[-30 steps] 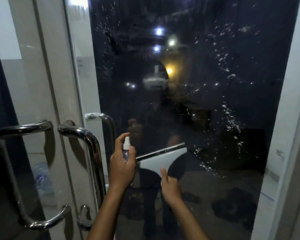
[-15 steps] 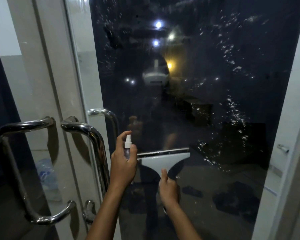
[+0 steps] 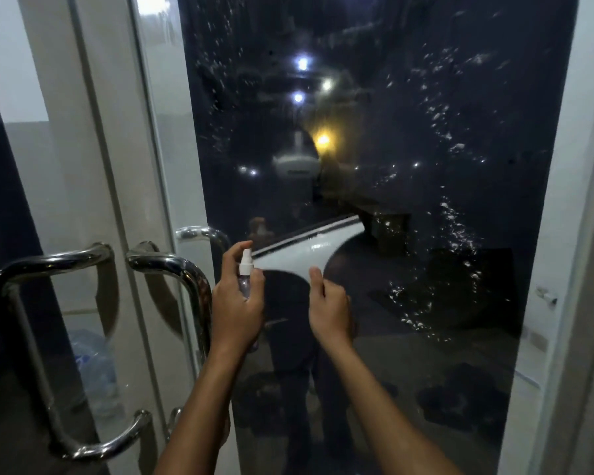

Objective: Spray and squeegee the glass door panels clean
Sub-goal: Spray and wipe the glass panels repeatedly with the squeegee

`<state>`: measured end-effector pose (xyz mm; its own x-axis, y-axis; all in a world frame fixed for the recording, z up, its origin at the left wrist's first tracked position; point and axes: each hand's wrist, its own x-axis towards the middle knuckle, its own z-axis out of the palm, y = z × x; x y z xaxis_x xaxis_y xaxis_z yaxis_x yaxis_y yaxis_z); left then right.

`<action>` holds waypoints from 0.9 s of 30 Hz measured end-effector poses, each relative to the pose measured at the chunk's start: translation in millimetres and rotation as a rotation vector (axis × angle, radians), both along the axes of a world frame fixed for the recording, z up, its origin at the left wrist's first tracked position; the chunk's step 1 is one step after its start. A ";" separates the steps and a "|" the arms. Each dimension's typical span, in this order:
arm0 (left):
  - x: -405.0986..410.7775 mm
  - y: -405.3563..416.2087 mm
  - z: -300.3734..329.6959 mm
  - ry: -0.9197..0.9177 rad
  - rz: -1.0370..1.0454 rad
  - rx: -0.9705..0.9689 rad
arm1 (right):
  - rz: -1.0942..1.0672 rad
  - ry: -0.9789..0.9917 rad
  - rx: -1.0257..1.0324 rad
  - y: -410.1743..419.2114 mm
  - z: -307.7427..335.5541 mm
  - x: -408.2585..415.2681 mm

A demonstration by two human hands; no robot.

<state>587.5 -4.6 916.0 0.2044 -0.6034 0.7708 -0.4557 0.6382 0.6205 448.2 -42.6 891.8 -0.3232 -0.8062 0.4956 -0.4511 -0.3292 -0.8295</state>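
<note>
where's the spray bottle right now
In the head view, the spray bottle is left of centre, gripped upright in the left hand, just left of the squeegee and right of the door handles.

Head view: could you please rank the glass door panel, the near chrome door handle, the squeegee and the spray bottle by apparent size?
1. Glass door panel
2. Chrome door handle, though nearness to the camera enlarges it
3. Squeegee
4. Spray bottle, partly hidden in the left hand
</note>
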 end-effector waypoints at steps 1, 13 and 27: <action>1.6 -0.6 2.4 0.000 0.003 -0.007 | 0.018 -0.008 -0.010 -5.8 16.8 3.5; 24.5 -2.2 -4.0 0.030 -0.014 0.024 | 0.044 -0.447 0.147 0.8 -57.1 31.3; 44.3 5.0 -4.3 0.030 -0.092 0.004 | -0.038 -0.460 0.204 -18.6 -27.2 20.0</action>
